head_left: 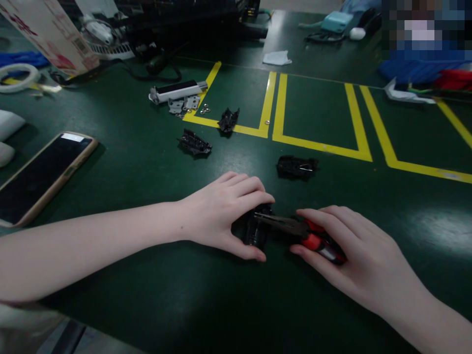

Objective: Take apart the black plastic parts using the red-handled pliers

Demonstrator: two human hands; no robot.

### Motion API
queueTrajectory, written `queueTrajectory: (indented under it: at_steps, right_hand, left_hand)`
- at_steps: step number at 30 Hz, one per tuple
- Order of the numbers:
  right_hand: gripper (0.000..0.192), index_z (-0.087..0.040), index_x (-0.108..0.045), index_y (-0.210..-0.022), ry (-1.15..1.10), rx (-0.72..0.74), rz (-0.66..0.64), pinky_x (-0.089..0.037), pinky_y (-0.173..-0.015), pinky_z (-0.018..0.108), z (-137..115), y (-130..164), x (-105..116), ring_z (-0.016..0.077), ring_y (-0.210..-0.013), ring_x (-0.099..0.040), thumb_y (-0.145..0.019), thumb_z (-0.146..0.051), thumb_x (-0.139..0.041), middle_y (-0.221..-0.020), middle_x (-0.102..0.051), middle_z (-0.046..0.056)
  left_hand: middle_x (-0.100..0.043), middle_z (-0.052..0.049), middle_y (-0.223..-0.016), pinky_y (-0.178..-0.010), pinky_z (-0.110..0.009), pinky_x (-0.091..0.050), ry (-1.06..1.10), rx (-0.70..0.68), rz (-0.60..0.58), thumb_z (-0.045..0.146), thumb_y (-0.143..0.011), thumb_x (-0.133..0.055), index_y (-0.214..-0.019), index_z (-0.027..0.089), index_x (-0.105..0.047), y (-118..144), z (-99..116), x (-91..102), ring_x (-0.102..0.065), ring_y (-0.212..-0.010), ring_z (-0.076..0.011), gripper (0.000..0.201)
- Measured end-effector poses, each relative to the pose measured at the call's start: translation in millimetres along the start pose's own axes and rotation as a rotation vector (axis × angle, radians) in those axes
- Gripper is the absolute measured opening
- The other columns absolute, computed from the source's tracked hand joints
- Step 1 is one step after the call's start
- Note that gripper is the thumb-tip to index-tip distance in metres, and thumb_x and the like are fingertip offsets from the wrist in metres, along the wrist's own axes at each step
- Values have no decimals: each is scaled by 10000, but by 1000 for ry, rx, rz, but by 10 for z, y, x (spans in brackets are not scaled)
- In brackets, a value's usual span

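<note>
Gripping a small black part (257,230) near the counter's (147,275) front edge, the left hand (221,211) curls narrowly around it. Red-handled pliers (306,236), closed in the right hand (354,255), bite the part. Judging by three black pieces lying apart toward the far edge (194,142) (228,120) (297,166), several look already handled; this one remains in work.

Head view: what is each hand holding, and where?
Left hand grips the black part by its sides; right hand holds pliers by the red handles.

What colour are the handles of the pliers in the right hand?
Red, with some black, on the pliers held by the right hand; head view.
</note>
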State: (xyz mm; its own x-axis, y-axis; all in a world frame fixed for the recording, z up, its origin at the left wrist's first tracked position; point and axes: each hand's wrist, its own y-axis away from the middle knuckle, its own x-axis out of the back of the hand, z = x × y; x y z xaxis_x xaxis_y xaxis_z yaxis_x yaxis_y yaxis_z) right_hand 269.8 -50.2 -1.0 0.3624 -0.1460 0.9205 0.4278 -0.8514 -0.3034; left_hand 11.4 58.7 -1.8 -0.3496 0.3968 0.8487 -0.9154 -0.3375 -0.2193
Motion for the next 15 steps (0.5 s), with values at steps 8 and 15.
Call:
queueTrajectory:
  at_steps: [8, 15]
  right_hand:
    - [385, -174, -610, -1212, 4, 25, -7, -538, -604, 348, 24, 8, -20, 227, -777, -652, -945, -450, -588, -966, -683, 103]
    - [372, -179, -621, -1191, 70, 36, -8, -523, -589, 352, 16, 2, -17, 232, -763, -637, -952, -459, -568, -954, -677, 105]
  left_hand:
    - [-673, -107, -1172, -1029, -452, -388, -11, 34, 27, 676, -779, -690, -1265, 162, -588, 3, 28, 1, -605, -1088, -281, 715]
    - [-637, -131, -1205, -1073, -499, -372, -66, 60, 27, 715, -784, -663, -1268, 145, -598, 6, 32, -13, -565, -1147, -308, 750]
